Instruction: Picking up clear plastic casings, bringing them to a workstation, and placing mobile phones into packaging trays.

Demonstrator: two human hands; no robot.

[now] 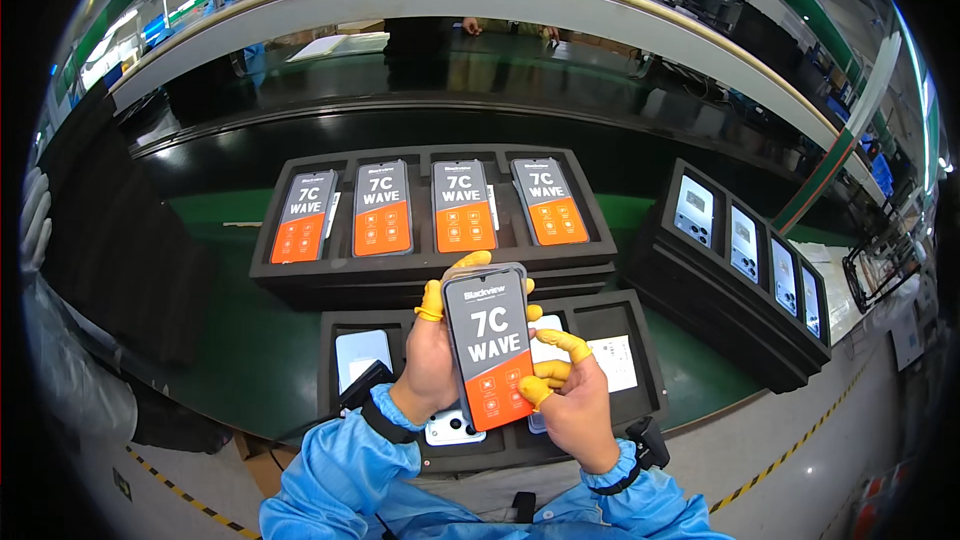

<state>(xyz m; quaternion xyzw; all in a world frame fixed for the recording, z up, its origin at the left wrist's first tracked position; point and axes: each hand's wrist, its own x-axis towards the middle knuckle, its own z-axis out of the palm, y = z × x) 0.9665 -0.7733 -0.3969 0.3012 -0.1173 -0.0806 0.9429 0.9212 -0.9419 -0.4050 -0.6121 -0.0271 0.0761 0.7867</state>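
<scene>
Both hands hold one smartphone (pixel 490 345) upright over the near foam tray (pixel 640 340) — its long axis runs near to far, screen film with grey and orange panels facing up. The left hand (pixel 432 365) has its grip clamped on the phone's left edge and far corner; the right hand (pixel 572 395) pinches the right edge, yellow finger cots (pixel 560 342) on the tips. Just beyond, the far tray (pixel 430 152) on the green bench (pixel 230 360) carries four matching phones — the left hand lies slightly nearer to it.

a factory assembly line: foam trays (pixel 300 285) of phones (pixel 383 208) beside a conveyor (pixel 480 70).
</scene>
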